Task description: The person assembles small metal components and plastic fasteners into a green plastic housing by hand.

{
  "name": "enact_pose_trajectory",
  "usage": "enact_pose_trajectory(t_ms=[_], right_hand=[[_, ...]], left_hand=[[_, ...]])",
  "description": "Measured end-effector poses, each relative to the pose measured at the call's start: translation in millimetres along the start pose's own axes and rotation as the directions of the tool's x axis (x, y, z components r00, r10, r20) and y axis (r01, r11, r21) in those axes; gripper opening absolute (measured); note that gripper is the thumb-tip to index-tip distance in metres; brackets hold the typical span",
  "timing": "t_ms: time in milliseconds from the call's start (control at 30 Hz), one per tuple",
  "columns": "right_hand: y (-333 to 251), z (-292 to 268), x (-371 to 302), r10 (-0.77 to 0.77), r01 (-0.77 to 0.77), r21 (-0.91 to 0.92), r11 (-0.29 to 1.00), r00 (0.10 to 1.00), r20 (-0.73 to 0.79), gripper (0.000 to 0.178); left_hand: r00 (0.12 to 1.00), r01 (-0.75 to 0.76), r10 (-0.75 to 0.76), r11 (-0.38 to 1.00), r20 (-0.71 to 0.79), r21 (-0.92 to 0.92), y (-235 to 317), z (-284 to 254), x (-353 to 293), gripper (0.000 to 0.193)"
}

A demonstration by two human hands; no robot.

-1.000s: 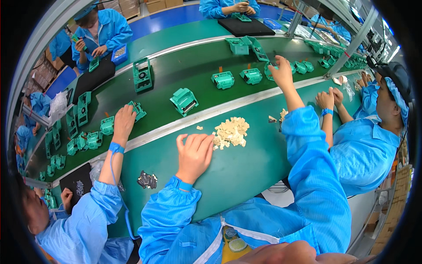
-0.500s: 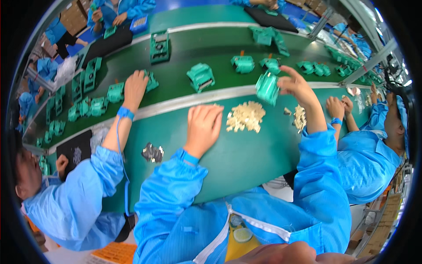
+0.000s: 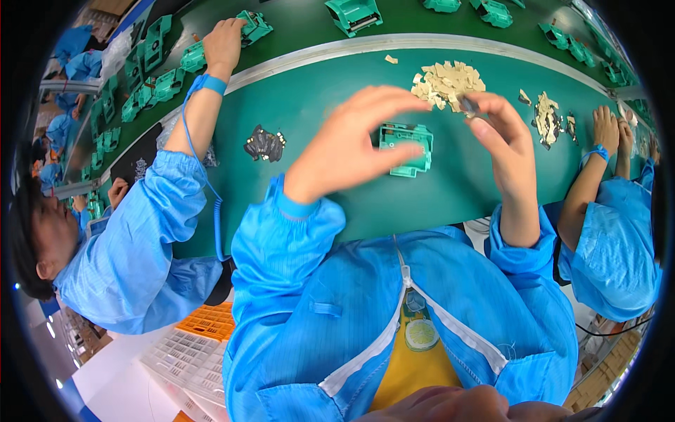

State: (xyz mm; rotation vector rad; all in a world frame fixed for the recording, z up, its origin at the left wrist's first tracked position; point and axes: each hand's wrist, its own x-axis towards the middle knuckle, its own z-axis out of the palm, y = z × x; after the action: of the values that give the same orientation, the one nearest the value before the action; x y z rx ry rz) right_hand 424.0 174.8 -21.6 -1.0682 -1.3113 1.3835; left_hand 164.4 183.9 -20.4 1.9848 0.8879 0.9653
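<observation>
A green plastic housing [image 3: 423,163] lies on the green tabletop in front of me, its hollow inner side facing up. My left hand [image 3: 351,141] hovers over its left part, fingers curved and thumb apart, with nothing between them. To the housing's upper right, my right hand [image 3: 508,133] pinches a small dark piece [image 3: 467,105] between thumb and fingertips; it is blurred. Just behind that hand is a heap of cream-coloured small pieces [image 3: 446,81]. A small pile of black, shiny-tipped strips [image 3: 264,144] lies farther left.
Beyond a pale rail [image 3: 316,53] runs a green belt carrying several green housings [image 3: 354,15]. On the left, a co-worker's hand [image 3: 223,43] reaches to a housing there. Another co-worker's hands [image 3: 608,133] rest at right, near a second cream pile [image 3: 545,119].
The green housing has gone from my right hand onto the tabletop. My right hand now pinches a small dark piece. My left hand has come over the housing. The view has tilted down.
</observation>
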Motion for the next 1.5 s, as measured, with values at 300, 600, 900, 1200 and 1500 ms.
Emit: enact_pose_trajectory(t_ms=[300,600,900,1200,1500], right_hand=[[65.6,22.5,-55.3,0.29,-0.3,0.313,0.901,0.954,0.077,0.013],[84.8,42.2,-55.0,0.236,-0.26,0.205,0.944,0.963,0.132,0.018],[81.7,47.2,-62.9,0.337,-0.361,0.085,0.929,0.917,0.214,0.021],[76.4,48.4,-58.9,0.336,-0.361,0.069,0.93,0.911,0.239,0.022],[71.2,49.2,-57.7,0.366,-0.379,0.01,0.926,0.901,0.23,0.022]], left_hand=[[0.985,0.171,-0.169,0.938,-0.03,0.303,-0.1,38.2,-50.0,0.096],[0.963,0.255,-0.268,0.935,0.019,0.246,-11.2,36.7,-91.1,0.081],[0.954,0.299,-0.295,0.943,-0.052,0.145,-17.1,58.7,-103.8,0.075],[0.928,0.362,-0.349,0.928,-0.131,0.093,-15.3,70.5,-101.3,0.075],[0.929,0.354,-0.334,0.928,-0.157,0.117,-15.6,75.1,-99.0,0.07]])
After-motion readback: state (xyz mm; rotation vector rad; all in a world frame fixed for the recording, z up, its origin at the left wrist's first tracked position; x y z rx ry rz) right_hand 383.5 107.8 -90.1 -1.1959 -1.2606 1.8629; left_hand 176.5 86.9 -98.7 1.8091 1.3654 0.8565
